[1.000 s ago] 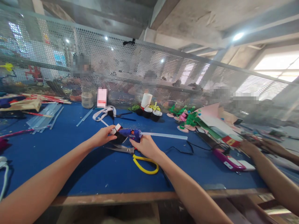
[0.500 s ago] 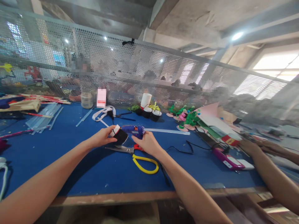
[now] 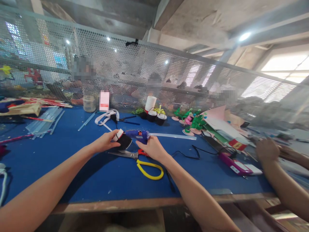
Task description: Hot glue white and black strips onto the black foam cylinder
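My left hand (image 3: 106, 141) is closed around a small black pot with a white rim (image 3: 123, 140), pinching it near the top edge and tilting its mouth toward the nozzle of the blue glue gun (image 3: 137, 134), which my right hand (image 3: 152, 149) grips by the handle. Both meet just above the blue table (image 3: 79, 167), a little in front of the yellow-handled scissors (image 3: 145, 162) lying flat under my right wrist. A clear glue stick (image 3: 173, 136) juts out of the gun's back end toward the right. The pot looks light and thin-walled, probably plastic with a soft dark covering, so I judge a gentle fingertip hold at the rim enough; squeezing harder could dent it. The gun seems stiff and a bit nose-heavy, best held low on the grip with the black cord (image 3: 185, 154) trailing free, and its tip is likely hot, so I keep my fingers off it. Further back stand more black pots (image 3: 156, 118) and green foam pieces (image 3: 196, 122). At the right edge a co-worker's hand (image 3: 266, 149) hovers near a pink device (image 3: 233, 161).
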{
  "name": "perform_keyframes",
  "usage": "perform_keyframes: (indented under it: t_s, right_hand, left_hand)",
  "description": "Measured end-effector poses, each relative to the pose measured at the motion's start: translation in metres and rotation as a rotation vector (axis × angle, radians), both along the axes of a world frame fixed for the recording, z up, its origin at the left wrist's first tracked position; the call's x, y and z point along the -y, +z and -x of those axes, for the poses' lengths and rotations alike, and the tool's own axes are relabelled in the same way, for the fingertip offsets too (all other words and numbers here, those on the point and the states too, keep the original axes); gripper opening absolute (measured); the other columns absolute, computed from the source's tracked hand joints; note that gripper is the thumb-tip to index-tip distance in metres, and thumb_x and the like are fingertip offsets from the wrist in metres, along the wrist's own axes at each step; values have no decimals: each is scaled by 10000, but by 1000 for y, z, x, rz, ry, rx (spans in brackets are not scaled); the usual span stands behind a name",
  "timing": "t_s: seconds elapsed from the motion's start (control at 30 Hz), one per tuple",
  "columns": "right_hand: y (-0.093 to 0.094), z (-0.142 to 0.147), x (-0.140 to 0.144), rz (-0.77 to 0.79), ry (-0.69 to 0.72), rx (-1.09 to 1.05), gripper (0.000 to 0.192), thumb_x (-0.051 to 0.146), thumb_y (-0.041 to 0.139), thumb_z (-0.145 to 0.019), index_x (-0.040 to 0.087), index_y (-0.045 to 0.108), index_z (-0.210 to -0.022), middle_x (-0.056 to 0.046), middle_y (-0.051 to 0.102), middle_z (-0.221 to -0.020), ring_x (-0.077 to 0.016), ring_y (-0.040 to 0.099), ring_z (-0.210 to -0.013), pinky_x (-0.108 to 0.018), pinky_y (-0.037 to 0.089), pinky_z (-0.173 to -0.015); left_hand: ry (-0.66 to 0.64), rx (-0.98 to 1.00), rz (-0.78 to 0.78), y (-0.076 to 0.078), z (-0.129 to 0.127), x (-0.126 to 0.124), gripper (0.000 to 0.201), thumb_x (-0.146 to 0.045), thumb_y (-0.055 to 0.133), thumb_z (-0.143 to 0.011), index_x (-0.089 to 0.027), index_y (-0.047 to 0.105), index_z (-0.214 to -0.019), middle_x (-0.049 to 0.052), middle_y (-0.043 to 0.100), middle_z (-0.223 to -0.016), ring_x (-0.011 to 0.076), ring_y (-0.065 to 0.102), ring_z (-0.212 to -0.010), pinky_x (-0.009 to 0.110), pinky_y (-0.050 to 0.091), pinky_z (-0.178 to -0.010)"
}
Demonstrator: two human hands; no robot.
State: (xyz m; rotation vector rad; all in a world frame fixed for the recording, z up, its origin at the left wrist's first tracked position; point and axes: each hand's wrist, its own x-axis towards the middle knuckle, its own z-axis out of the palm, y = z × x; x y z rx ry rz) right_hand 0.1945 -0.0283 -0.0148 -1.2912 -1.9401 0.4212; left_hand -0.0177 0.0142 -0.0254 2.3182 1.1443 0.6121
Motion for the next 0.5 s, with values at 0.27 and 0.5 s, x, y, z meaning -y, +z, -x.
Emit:
perform_keyframes:
  t_s: [0.27,0.5]
  right_hand:
    - [-1,1,1,-35,23,2,132,259,466,-682,155,526,-627,16,465,-521,-112,427,-513,-221,364,-520]
    - [1,4,5,-24,29,9,113,232,470,-682,165,505,-598,22,464,-491,-105,419,-477,-217,357,-492]
  left_hand:
    - [1,32,2,-1,0,0,449,-319,536,-676,-122,437,-1067,22,583,-777,156,519,-670,262,403,-645]
    - [-17,65,24,-3,0,-1,446,-325,528,-671,-134,439,-1065,13,573,-775,147,503,-658,250,393,-629]
